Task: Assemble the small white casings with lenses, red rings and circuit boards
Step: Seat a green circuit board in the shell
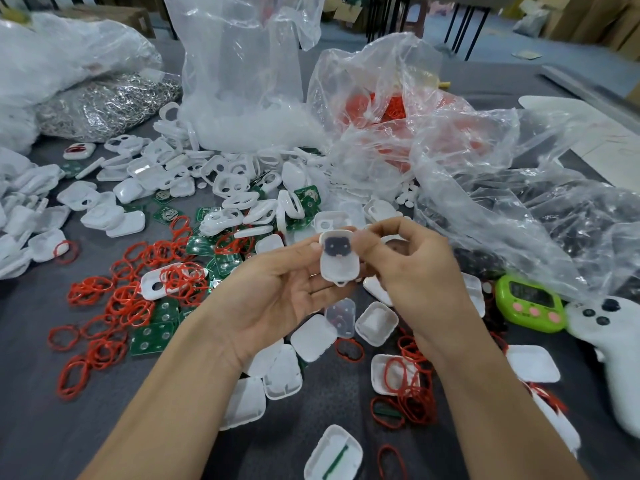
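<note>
My left hand (pixel 277 289) holds a small white casing (pixel 341 263) upright between thumb and fingertips, its hollow side facing me. A dark part (pixel 335 244) sits in the casing's upper half. My right hand (pixel 415 268) is beside it, thumb and forefinger pinching at the casing's top right edge. Loose red rings (pixel 117 299) lie scattered on the grey table (pixel 41 410) to the left. Green circuit boards (pixel 152 337) lie among them. More white casings (pixel 313 337) lie under my hands.
Clear plastic bags stand behind: one of white parts (pixel 242 98), one of red rings (pixel 388 109), one of dark parts (pixel 554 220), one of metal pieces (pixel 110 105). A green timer (pixel 530 303) and a white controller (pixel 609 344) lie at the right.
</note>
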The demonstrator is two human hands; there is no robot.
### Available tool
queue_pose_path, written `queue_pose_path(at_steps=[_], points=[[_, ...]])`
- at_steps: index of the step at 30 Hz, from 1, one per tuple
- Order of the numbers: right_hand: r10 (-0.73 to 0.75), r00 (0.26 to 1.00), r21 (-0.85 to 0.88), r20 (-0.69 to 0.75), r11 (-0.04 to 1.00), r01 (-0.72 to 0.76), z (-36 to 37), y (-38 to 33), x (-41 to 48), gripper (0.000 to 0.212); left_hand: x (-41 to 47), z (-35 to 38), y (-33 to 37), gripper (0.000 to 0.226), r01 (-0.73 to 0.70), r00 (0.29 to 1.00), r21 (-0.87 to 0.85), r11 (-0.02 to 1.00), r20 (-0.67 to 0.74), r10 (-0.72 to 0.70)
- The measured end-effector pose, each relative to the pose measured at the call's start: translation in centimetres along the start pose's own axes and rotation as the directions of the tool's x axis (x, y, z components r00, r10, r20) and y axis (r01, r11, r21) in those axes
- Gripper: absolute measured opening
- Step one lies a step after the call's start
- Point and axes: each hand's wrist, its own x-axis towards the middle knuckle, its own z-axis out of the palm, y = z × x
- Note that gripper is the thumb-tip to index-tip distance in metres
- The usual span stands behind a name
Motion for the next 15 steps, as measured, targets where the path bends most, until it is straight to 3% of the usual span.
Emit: queue_pose_path(at_steps=[3, 7, 10, 15], points=[[0.03, 0.993, 0.112, -0.114, 0.994, -0.017, -0.8, 0.0, 0.6, 0.027, 0.0, 0.0, 0.2, 0.039, -0.003, 1.0, -0.003, 1.0, -0.022, 0.003], [-0.039, 0.983, -0.038, -0.179, 0.999, 0.032, -0.9, 0.3, 1.9, 0.008, -0.3, -0.1, 0.5, 0.037, -0.017, 0.999, -0.002, 1.0, -0.03, 0.017], [-0.12, 0.991, -0.285, -0.06, 0.953, 0.099, 0.5, 0.1, 4.2, 0.022, -0.8, -0.6, 1.4, 0.035, -0.063, 0.997, -0.06, 0.996, -0.037, 0.061], [-0.184, 0.975, -0.529, 0.126, 0.819, 0.222, 4.9, -2.2, 8.0, 0.017, -1.4, -1.9, 2.9, 0.034, -0.135, 0.986, -0.17, 0.976, -0.118, 0.116]])
